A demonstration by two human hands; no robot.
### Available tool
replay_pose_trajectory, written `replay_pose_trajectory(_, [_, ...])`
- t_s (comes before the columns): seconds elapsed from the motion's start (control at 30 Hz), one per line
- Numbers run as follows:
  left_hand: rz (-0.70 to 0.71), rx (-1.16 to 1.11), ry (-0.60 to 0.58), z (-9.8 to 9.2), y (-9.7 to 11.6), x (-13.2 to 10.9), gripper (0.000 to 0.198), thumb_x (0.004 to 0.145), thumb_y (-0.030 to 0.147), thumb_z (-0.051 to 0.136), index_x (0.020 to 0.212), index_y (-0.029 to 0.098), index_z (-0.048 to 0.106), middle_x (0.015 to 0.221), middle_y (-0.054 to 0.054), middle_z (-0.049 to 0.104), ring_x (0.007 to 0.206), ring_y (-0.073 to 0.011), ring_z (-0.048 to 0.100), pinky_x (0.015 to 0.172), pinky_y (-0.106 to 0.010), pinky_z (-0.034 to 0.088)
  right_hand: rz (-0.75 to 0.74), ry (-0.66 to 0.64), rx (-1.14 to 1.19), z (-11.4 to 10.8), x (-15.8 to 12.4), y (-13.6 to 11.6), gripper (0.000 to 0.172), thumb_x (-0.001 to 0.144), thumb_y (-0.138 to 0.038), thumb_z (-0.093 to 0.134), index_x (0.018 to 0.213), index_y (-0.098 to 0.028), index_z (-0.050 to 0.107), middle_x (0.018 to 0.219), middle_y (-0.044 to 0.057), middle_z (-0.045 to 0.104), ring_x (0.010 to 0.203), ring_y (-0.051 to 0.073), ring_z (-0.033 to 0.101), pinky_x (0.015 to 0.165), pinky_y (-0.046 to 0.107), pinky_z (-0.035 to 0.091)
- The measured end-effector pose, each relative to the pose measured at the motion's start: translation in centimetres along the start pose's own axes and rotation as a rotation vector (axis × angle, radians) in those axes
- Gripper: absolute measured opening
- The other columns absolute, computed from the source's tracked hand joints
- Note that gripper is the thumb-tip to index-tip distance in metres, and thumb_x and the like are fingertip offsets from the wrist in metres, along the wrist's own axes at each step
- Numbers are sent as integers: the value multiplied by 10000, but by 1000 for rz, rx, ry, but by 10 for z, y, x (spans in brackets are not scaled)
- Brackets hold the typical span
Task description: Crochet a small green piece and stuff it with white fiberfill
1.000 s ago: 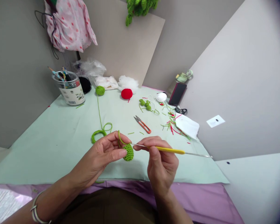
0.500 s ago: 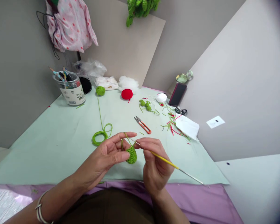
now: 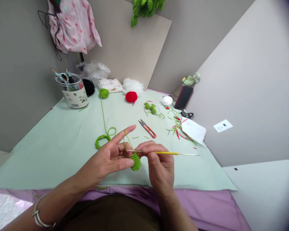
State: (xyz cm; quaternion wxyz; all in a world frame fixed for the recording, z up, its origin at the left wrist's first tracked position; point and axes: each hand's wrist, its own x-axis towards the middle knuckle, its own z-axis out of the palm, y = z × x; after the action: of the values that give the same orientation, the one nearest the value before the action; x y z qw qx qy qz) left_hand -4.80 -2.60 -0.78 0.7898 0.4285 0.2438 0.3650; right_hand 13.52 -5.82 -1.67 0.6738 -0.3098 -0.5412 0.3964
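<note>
Between thumb and fingers, my left hand [image 3: 110, 158] pinches a small green crochet piece [image 3: 135, 161]. Its index finger is raised, with green yarn [image 3: 127, 138] looped over it and running down to the piece. My right hand [image 3: 160, 165] grips a crochet hook [image 3: 167, 153] with a yellow handle, held nearly level. The hook's thin metal tip lies at the top edge of the piece; whether it is inside a stitch I cannot tell. A loose coil of green yarn [image 3: 102, 141] lies beyond my left hand, its strand leading back to a green yarn ball [image 3: 104, 93].
Orange-handled thread snips [image 3: 147, 129] lie beyond my hands. Farther back are a red yarn ball [image 3: 131, 97], white stuffing [image 3: 133, 86], small green crochet pieces [image 3: 150, 108] and a white ball [image 3: 167, 100]. Yarn scraps [image 3: 178, 131], a phone [image 3: 183, 97] and a pencil jar [image 3: 74, 93] stand near the sides.
My left index finger has lifted, drawing the yarn up. The crochet hook has swung from a slant to nearly level, its tip moving left, and my right hand has shifted slightly left.
</note>
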Motion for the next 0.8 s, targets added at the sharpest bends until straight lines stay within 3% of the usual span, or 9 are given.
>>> replay_pose_trajectory(0.13, [25,58,68,2,4,0,712,897,253,834,1547,380,572,929,10,661,885,-183,637,935,-358,511,70,26,127,0,5,-1,147,1037,-318,668,978,-236,775,884,40,793,736,155,731,648,287,633])
replay_pose_trajectory(0.3, [81,113,129,5,6,-1,616,890,250,838,1470,340,651,920,11,634,861,-172,624,898,-340,536,34,-18,15,-4,5,-6,172,1067,-302,609,1000,-227,747,902,43,779,774,166,727,709,322,636])
replay_pose_trajectory(0.43, [134,223,198,8,4,-2,618,888,234,836,1466,344,649,932,19,622,908,-171,603,948,-330,511,-142,-78,-268,-5,0,-14,213,1082,-194,536,1087,-241,745,947,53,778,918,194,744,818,364,633])
replay_pose_trajectory(0.6, [186,280,312,15,1,-1,694,865,190,830,1511,312,608,902,27,618,907,-172,587,975,-324,488,-454,-192,-744,-6,-10,-14,341,1012,-90,585,1272,-271,711,1093,98,783,949,216,766,760,353,669])
replay_pose_trajectory(0.7, [76,70,244,16,1,0,773,826,212,876,1534,325,584,912,28,623,853,-160,590,863,-298,505,-578,-206,-968,-4,-15,-8,474,942,-43,680,1337,-303,713,1075,86,790,976,240,778,790,366,691])
replay_pose_trajectory(0.8, [-100,-137,169,12,4,2,751,809,272,902,1506,296,624,927,16,626,824,-148,575,838,-293,490,-536,-151,-853,-1,-15,-6,437,961,-57,677,1312,-310,736,1049,73,793,965,234,782,789,367,690])
